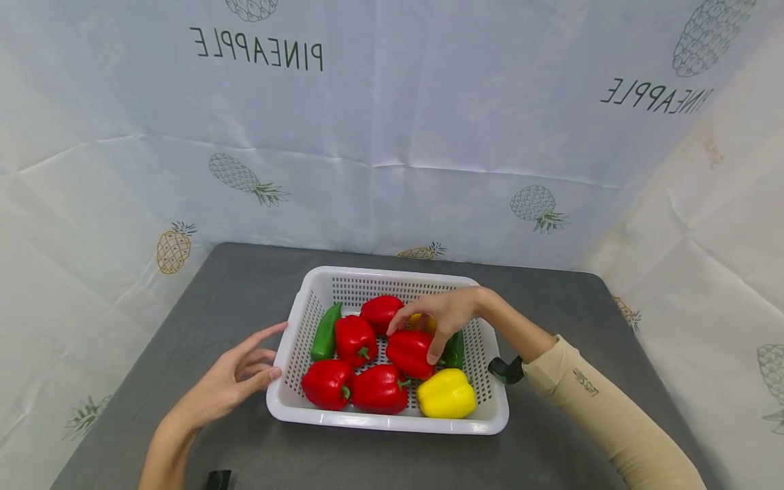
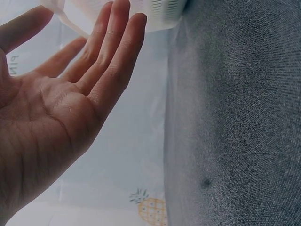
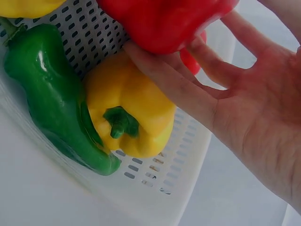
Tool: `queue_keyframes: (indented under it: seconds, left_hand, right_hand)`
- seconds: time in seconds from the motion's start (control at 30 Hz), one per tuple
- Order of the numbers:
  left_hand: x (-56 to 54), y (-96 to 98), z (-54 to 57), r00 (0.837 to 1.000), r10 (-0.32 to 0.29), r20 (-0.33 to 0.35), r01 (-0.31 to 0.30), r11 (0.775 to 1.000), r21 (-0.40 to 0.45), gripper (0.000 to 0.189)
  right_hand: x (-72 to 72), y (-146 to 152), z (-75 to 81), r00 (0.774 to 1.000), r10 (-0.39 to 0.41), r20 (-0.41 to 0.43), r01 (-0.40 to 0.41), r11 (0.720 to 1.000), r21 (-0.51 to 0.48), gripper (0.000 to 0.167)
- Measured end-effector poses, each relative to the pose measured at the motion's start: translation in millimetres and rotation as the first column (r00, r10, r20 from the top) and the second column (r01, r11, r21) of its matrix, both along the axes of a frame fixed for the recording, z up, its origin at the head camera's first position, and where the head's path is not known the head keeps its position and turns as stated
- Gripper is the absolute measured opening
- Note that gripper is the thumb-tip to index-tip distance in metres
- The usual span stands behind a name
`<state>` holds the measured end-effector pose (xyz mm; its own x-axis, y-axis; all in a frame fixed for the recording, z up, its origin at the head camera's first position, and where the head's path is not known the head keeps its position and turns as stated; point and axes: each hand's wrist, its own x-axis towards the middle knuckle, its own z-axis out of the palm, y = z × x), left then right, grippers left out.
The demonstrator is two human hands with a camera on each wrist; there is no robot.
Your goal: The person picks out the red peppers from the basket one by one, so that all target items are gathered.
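Observation:
In the head view my right hand (image 1: 446, 313) reaches into a white basket (image 1: 392, 425) and grips a red bell pepper (image 1: 409, 354) between thumb and fingers. The right wrist view shows this pepper (image 3: 169, 21) above a yellow bell pepper (image 3: 134, 103), beside a green long pepper (image 3: 51, 94). At the basket's left side, my left hand (image 1: 223, 381) touches the rim with thumb and fingertip, its fingers spread. The left wrist view has the palm of this hand (image 2: 61, 103) facing the camera, holding nothing.
Several other red bell peppers (image 1: 380, 391) lie in the basket, with another yellow bell pepper (image 1: 446, 395) at front right and a green long pepper (image 1: 327, 332) at left. The basket stands on a dark grey table (image 1: 257, 286). A pineapple-print curtain (image 1: 392, 122) hangs behind.

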<state>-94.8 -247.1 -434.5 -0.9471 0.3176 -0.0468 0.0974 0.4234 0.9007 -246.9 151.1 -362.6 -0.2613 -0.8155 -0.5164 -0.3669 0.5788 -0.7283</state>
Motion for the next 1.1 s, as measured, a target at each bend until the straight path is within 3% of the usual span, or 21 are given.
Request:
queue_keyframes:
  seconds: [0.33, 0.67, 1.1]
  left_hand:
    - [-0.1, -1.2, -1.2, 1.000, -0.006, 0.026, 0.006, 1.000, 0.022, 0.076]
    - [0.5, -1.2, -2.7, 0.999, 0.005, 0.043, -0.006, 0.999, 0.043, 0.077]
    - [-1.0, -1.2, -2.2, 0.998, 0.003, 0.055, -0.007, 0.997, 0.072, 0.077]
  right_hand:
    - [-0.7, 9, 5.4, 0.997, -0.082, 0.001, 0.082, 0.996, -0.019, 0.080]
    - [-4.7, 29, 11.9, 0.991, -0.135, -0.019, 0.132, 0.985, -0.115, 0.082]
    - [-2.5, 65, 26.5, 0.965, -0.257, -0.054, 0.239, 0.946, -0.218, 0.080]
